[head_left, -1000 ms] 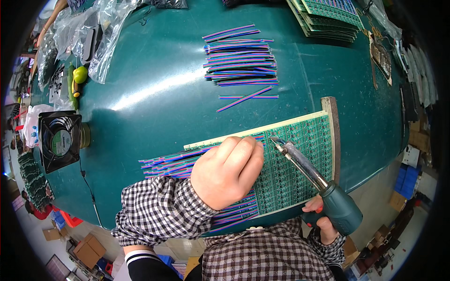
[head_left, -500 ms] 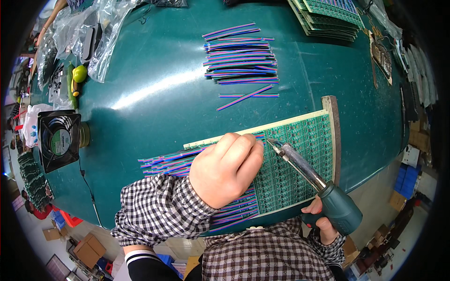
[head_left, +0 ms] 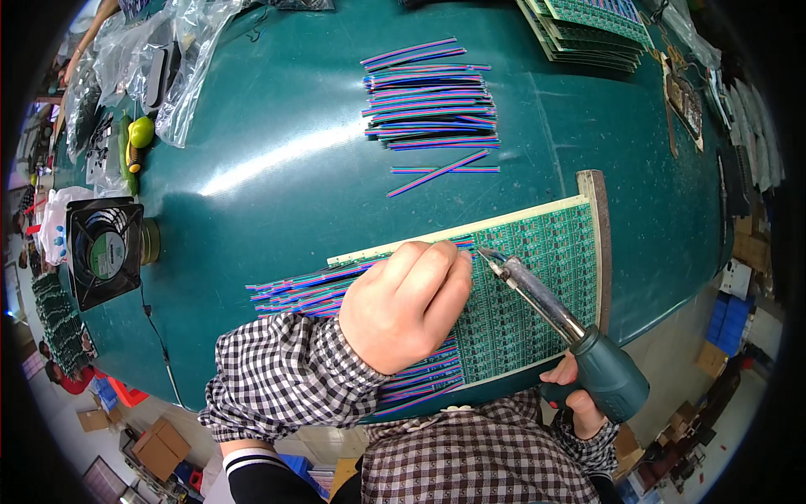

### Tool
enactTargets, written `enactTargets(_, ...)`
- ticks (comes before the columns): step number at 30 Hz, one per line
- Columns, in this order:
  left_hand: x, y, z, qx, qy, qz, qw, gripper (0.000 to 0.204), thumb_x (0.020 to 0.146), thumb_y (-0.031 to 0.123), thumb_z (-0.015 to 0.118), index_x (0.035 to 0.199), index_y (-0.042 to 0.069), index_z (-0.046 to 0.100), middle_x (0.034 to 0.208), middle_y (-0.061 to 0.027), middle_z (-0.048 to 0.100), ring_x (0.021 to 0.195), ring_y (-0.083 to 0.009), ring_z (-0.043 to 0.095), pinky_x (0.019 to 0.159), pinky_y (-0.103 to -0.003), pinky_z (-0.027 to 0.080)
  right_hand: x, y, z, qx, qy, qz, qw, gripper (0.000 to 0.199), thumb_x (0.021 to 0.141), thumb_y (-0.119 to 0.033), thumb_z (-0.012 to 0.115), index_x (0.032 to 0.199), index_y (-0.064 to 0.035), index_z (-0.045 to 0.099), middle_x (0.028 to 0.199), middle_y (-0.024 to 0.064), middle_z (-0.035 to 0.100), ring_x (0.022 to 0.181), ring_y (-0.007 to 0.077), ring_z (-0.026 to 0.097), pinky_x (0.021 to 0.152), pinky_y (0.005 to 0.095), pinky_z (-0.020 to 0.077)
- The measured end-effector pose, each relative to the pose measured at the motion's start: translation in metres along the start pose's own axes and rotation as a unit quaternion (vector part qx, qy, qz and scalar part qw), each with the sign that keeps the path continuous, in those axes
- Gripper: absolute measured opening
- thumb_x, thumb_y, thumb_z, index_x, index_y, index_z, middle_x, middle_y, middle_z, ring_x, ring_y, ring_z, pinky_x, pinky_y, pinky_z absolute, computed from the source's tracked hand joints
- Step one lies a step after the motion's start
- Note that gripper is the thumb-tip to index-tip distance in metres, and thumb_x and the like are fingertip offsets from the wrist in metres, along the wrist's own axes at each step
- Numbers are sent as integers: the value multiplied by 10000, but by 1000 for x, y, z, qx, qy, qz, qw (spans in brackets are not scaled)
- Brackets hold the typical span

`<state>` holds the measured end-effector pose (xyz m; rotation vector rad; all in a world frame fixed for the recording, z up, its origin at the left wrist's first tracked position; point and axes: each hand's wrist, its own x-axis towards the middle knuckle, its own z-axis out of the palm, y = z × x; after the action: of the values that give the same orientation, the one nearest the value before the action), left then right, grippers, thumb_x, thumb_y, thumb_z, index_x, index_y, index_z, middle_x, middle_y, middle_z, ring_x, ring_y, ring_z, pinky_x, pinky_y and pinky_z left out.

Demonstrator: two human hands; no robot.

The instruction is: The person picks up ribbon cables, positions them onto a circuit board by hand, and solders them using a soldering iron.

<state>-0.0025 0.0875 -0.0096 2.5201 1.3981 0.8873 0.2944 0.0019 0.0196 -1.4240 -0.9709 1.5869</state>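
Hands meet at a green circuit panel [head_left: 537, 277] lying in the lower centre of the frame on a teal table [head_left: 277, 151]. Left hand [head_left: 405, 304], centre frame, lies knuckles-up on the panel's left part, fingers curled and pressed down on ribbon wires [head_left: 302, 286] whose striped ends fan out to the left from under the palm; more of them show below the wrist. Whether the fingertips pinch a single wire cannot be told. Right hand [head_left: 579, 395], lower right, is closed around the dark green handle of a soldering iron [head_left: 546, 307]. The iron's metal barrel slants up and left across the panel, and its tip sits just beside the left fingertips at the panel's upper edge.

A wooden strip [head_left: 598, 244] borders the panel's right side. Above, in the upper centre, a loose pile of cut wires [head_left: 428, 105] lies well apart from the hands, with two stray pieces just below it. A stack of boards [head_left: 588, 29] sits at the upper right. At the left edge stands a small black fan [head_left: 102, 252], with plastic bags [head_left: 168, 59] in the upper left.
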Motion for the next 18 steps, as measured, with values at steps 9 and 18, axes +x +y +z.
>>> enactTargets(9,0,1,1,31,1,21,999,342,728,99,674,1034,-53,682,996,-125,625,864,-229,644,692,-306,557,-1,3,-2,-1,-2,-8,1000,784,720,-240,979,1268,109,540,891,151,723,824,222,738,770,440,663)
enactTargets(18,-1,3,4,57,8,29,998,342,726,100,668,1034,-47,695,998,-113,632,905,-231,647,726,-303,554,-4,8,-4,-6,1,-17,1000,807,725,-242,975,1289,116,523,897,162,723,830,230,741,769,440,663)
